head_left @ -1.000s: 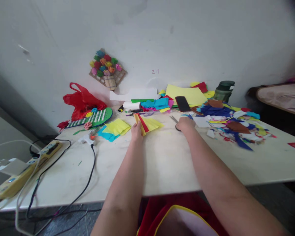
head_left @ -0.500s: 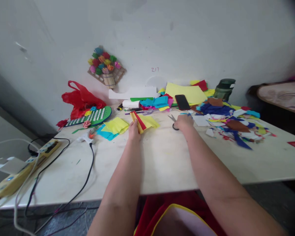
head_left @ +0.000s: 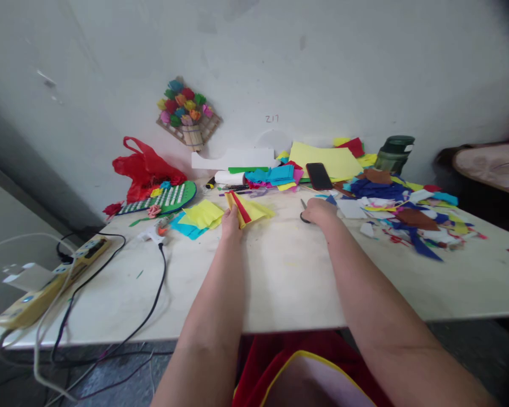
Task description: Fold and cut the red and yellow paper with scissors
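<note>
My left hand (head_left: 231, 219) is closed on a folded sheet of yellow crepe paper (head_left: 257, 211) with a red strip (head_left: 241, 207) lying along it. Over to the right, my right hand (head_left: 318, 212) grips a pair of scissors (head_left: 304, 217); a dark handle loop and the blades stick out on its left side. My fingers hide the rest of the scissors. Left of my left hand lie more yellow crepe paper (head_left: 204, 215) and blue crepe paper (head_left: 187, 227).
A glue gun (head_left: 155, 233) with a black cord and a power strip (head_left: 53, 288) are at the left. Behind stand a red plastic bag (head_left: 146, 169) and a phone (head_left: 319, 176). Paper scraps (head_left: 415, 219) and a green bottle (head_left: 394, 154) occupy the right.
The view has shifted slightly, so everything appears a little further right. The scissors' blades look closer together, and my right hand covers more of them. My left hand keeps its hold on the paper.
</note>
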`<state>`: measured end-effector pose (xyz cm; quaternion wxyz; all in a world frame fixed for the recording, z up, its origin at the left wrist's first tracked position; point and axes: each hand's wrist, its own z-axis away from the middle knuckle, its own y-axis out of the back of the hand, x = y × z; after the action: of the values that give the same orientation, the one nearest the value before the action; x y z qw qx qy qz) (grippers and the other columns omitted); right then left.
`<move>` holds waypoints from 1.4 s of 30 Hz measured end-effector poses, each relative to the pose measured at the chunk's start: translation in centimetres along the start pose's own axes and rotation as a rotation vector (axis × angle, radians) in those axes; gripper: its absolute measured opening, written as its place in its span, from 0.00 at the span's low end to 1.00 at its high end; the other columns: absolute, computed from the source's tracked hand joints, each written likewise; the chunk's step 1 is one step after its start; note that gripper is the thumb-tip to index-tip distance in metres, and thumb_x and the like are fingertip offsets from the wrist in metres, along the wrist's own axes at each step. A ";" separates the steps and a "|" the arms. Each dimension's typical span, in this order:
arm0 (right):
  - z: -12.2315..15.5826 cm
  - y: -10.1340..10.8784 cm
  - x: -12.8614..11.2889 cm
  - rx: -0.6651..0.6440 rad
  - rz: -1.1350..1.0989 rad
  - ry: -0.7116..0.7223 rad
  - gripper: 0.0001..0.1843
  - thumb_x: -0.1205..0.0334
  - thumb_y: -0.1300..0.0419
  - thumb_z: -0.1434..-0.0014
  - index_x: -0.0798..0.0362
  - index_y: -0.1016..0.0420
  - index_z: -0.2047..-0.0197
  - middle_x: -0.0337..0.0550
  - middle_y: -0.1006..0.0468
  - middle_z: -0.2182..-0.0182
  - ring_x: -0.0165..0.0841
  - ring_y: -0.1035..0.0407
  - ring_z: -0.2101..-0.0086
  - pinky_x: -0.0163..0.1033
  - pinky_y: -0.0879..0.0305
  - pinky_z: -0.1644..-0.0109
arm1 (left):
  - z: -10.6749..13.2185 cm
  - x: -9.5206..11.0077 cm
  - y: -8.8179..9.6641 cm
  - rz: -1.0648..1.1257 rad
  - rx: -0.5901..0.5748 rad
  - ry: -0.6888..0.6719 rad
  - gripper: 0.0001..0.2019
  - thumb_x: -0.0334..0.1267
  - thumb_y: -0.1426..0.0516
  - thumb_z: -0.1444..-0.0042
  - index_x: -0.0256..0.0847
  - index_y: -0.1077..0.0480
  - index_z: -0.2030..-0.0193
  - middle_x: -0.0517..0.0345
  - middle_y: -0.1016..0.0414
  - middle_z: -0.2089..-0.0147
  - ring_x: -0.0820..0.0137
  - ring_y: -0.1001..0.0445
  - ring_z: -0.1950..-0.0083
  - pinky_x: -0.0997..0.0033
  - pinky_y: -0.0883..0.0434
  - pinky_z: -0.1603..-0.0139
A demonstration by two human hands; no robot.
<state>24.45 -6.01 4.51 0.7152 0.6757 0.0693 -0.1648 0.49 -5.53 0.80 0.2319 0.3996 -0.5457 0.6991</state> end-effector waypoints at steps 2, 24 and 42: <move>0.1 0.3 -0.3 -0.068 0.029 -0.072 0.11 0.60 0.39 0.53 0.58 0.26 0.67 0.57 0.26 0.75 0.46 0.28 0.66 0.44 0.34 0.66 | -0.1 0.0 0.1 0.002 -0.005 0.002 0.05 0.35 0.47 0.45 0.36 0.32 0.66 0.54 0.26 0.68 0.69 0.25 0.67 0.61 0.28 0.58; 3.0 0.8 -0.1 -0.505 -0.824 0.244 0.20 0.47 0.42 0.50 0.57 0.33 0.66 0.39 0.31 0.81 0.24 0.39 0.84 0.29 0.52 0.85 | -0.3 0.5 0.2 0.190 0.093 0.096 0.05 0.33 0.49 0.45 0.36 0.35 0.62 0.51 0.27 0.63 0.67 0.26 0.61 0.61 0.27 0.58; 3.9 -0.4 -3.6 -0.806 -0.695 0.468 0.26 0.42 0.45 0.50 0.60 0.34 0.62 0.41 0.28 0.82 0.26 0.36 0.85 0.27 0.52 0.87 | -0.1 0.2 -0.2 0.217 0.098 0.088 0.09 0.33 0.52 0.42 0.36 0.34 0.58 0.51 0.26 0.62 0.67 0.25 0.60 0.65 0.27 0.57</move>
<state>20.52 -9.38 5.62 0.7856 0.3062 0.5005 -0.1965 0.48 -5.42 1.03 0.1588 0.3181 -0.5401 0.7628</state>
